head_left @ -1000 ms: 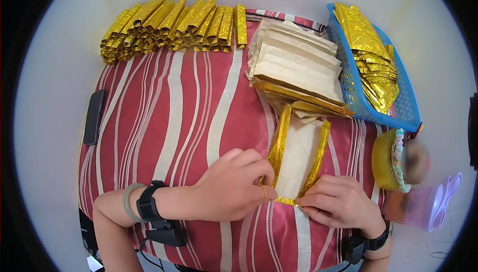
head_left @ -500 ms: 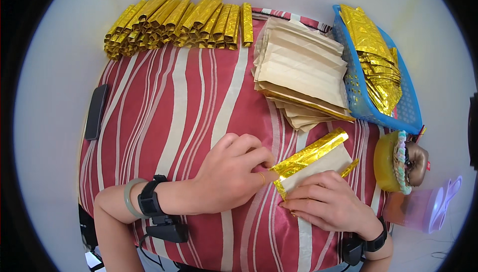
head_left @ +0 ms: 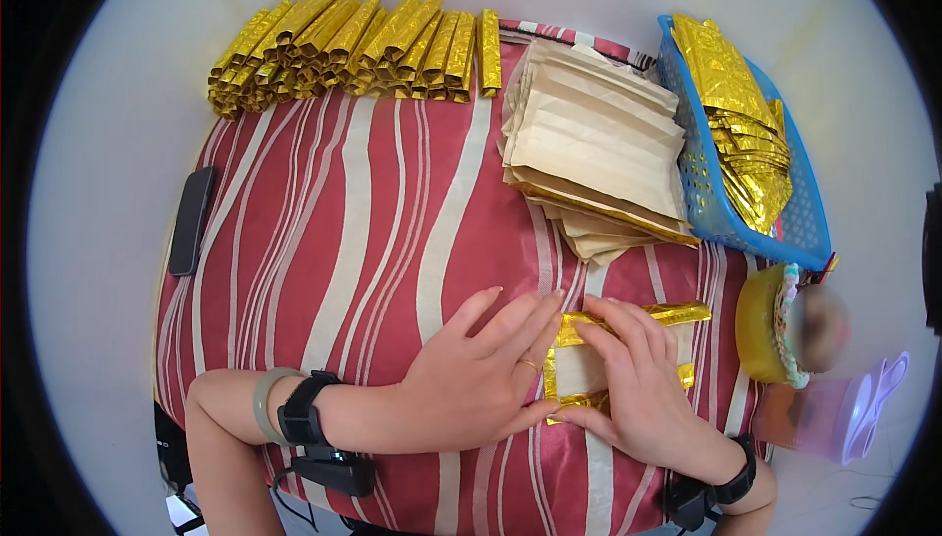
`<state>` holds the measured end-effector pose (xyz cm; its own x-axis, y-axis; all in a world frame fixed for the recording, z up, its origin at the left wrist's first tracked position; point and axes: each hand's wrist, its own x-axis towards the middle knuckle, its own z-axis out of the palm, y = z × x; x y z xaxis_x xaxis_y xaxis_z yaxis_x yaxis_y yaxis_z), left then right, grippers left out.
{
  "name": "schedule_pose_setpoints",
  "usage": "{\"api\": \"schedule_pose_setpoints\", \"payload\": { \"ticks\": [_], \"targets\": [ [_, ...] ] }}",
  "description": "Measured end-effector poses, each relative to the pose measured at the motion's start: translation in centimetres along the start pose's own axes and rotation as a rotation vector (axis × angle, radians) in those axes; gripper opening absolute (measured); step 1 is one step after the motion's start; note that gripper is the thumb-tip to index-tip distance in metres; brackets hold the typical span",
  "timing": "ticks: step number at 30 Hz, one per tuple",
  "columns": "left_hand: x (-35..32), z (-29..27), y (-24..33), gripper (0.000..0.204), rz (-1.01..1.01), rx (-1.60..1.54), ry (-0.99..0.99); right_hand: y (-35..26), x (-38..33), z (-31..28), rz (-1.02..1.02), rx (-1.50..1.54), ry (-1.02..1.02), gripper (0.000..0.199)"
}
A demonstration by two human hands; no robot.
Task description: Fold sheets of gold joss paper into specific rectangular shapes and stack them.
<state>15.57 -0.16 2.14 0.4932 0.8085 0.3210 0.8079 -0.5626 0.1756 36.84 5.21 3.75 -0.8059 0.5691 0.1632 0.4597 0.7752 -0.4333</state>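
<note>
On the striped cloth lies a sheet of gold foil paper (head_left: 579,359), its pale paper inside up and gold strips folded over along its edges. My left hand (head_left: 481,369) rests at the sheet's left edge, fingers stretched out and thumb apart, tips touching the foil border. Spanning the sheet, my right hand (head_left: 643,379) has its fingers on the far gold fold and its thumb on the near one. The right hand hides the middle of the sheet.
Rolled gold tubes (head_left: 343,41) are piled at the far left. Beyond my right hand lies a stack of pale sheets (head_left: 599,124), beside a blue basket (head_left: 697,168) of gold foil. A phone (head_left: 191,222), a yellow jar (head_left: 760,325) and a purple cup (head_left: 824,418) sit nearer the sides.
The gold paper has turned to lie more level, and its edge strips are folded inward. My left hand has opened from a pinch; my right has moved up across the sheet.
</note>
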Motion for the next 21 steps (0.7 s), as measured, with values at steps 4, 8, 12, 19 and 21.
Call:
{"api": "schedule_pose_setpoints", "payload": {
  "ticks": [4,8,12,19,21],
  "targets": [
    [0.1,-0.2,0.0,0.066,-0.038,-0.057,-0.001,-0.4,-0.2,-0.2,0.081,-0.356,-0.075,0.09],
    [-0.1,-0.3,0.0,0.063,-0.001,-0.016,0.046,-1.0,-0.1,-0.3,0.09,-0.489,-0.083,0.093],
    [-0.5,0.2,0.4,0.057,0.032,0.064,0.137,-1.1,0.0,-0.2,0.097,-0.527,-0.1,0.091],
    [-0.2,0.8,0.2,0.062,0.034,-0.063,-0.042,-1.2,-0.3,-0.2,0.109,-0.572,-0.103,0.086],
    [-0.2,1.1,0.1,0.067,0.001,-0.127,-0.065,-1.1,-0.2,-0.1,0.096,-0.569,-0.099,0.086]
  ]
}}
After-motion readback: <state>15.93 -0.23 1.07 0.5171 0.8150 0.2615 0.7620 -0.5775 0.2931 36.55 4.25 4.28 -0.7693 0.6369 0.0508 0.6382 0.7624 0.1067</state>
